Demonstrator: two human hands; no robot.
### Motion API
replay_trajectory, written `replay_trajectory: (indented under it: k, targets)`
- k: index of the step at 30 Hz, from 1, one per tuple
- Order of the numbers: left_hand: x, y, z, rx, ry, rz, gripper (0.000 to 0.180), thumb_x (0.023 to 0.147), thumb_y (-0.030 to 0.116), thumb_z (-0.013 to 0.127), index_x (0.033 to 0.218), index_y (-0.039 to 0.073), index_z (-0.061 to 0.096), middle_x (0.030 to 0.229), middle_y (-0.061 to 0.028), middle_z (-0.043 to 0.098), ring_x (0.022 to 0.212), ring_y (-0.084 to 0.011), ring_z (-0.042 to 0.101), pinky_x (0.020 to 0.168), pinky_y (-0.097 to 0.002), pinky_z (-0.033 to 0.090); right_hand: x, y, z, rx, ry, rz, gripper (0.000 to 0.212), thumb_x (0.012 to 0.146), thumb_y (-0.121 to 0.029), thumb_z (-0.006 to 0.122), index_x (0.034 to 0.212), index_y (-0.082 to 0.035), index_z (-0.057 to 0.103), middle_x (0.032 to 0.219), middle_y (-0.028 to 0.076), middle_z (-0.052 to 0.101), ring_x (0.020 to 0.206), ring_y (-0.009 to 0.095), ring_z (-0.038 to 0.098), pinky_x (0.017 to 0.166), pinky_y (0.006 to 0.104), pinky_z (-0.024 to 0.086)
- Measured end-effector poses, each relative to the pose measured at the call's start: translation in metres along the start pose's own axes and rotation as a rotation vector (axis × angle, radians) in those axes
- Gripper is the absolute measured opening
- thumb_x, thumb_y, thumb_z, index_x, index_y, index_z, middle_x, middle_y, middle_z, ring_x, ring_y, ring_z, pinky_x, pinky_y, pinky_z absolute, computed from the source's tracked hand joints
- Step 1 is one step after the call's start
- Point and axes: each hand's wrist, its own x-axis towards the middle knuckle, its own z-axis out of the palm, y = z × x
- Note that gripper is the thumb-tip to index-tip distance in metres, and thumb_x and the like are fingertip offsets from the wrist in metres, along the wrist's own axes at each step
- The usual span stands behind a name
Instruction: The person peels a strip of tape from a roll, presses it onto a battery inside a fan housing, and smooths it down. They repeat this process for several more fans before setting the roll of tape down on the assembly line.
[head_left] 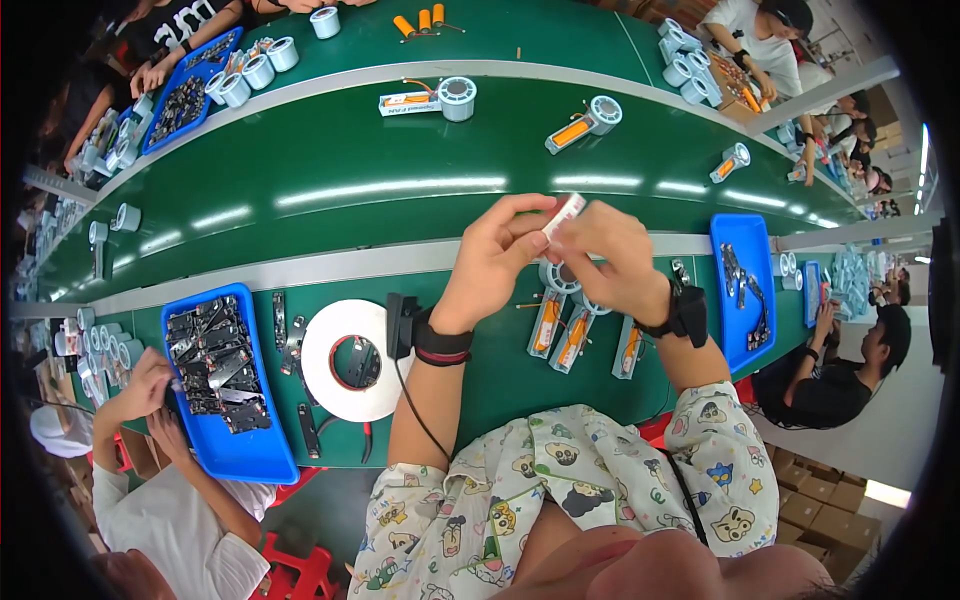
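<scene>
- Two bare hands meet near the centre of the frame, above the table (490, 385), which is smooth, green and glossy.
- Left hand (505, 238) is pinching a small white piece (565, 216), flat and with reddish print, between thumb and fingers.
- Right hand (608, 252) is bent close beside this piece; its fingertips are blurred, so I cannot tell if they grip.
- Below the right hand, pale grey housings (545, 328) with round, slotted heads carry orange cylinders.
- At centre left lies a white, flat ring (318, 365).
- Further left, a blue tray (238, 455) holds dark, narrow parts (212, 365).
</scene>
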Motion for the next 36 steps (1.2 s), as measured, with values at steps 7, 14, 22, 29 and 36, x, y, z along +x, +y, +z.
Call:
replay_trajectory:
  k: [7,14,22,29,36]
  targets:
    - [0.014,-0.031,-0.005,0.026,0.529,0.276,0.036,0.101,0.004,0.052,0.136,-0.002,0.045,0.12,-0.0181,0.068,0.092,-0.0186,0.068,0.083,-0.0312,0.054,0.028,0.038,0.005,0.591,0.41,0.734,0.033,0.083,0.001,0.074,0.112,-0.002,0.057,0.093,0.007,0.07,0.074,0.012,0.064,0.059,0.0241,0.047]
    - [0.02,-0.059,-0.005,0.391,0.554,0.409,0.036,0.102,0.008,0.053,0.136,-0.001,0.045,0.121,-0.0182,0.067,0.091,-0.0192,0.07,0.081,-0.0316,0.055,0.016,0.174,0.037,0.271,0.127,1.019,0.03,0.083,-0.008,0.075,0.107,0.003,0.06,0.085,0.009,0.072,0.076,0.012,0.066,0.064,0.0246,0.051]
    - [0.015,-0.053,-0.014,0.471,0.582,0.379,0.039,0.101,0.006,0.054,0.137,-0.001,0.044,0.118,-0.0168,0.068,0.089,-0.0172,0.07,0.079,-0.0294,0.053,0.04,0.166,0.059,-0.221,-0.197,0.854,0.027,0.08,-0.016,0.076,0.101,-0.003,0.064,0.086,0.016,0.071,0.079,0.029,0.069,0.073,0.0379,0.054]
    - [0.019,-0.048,-0.015,0.364,0.569,0.391,0.04,0.101,0.009,0.056,0.138,0.0,0.043,0.111,-0.015,0.07,0.081,-0.0148,0.067,0.073,-0.0276,0.054,0.05,0.187,0.059,-0.4,-0.168,0.784,0.023,0.079,-0.012,0.073,0.098,-0.002,0.065,0.099,0.018,0.068,0.083,0.034,0.068,0.075,0.0425,0.054]
    - [0.011,-0.046,-0.02,0.327,0.56,0.334,0.032,0.101,0.011,0.058,0.13,0.0,0.05,0.106,-0.0134,0.07,0.078,-0.0129,0.065,0.072,-0.0275,0.054,0.036,0.092,0.039,0.147,0.082,0.554,0.027,0.082,0.001,0.069,0.108,-0.004,0.068,0.116,0.01,0.062,0.082,0.014,0.065,0.064,0.0264,0.05]
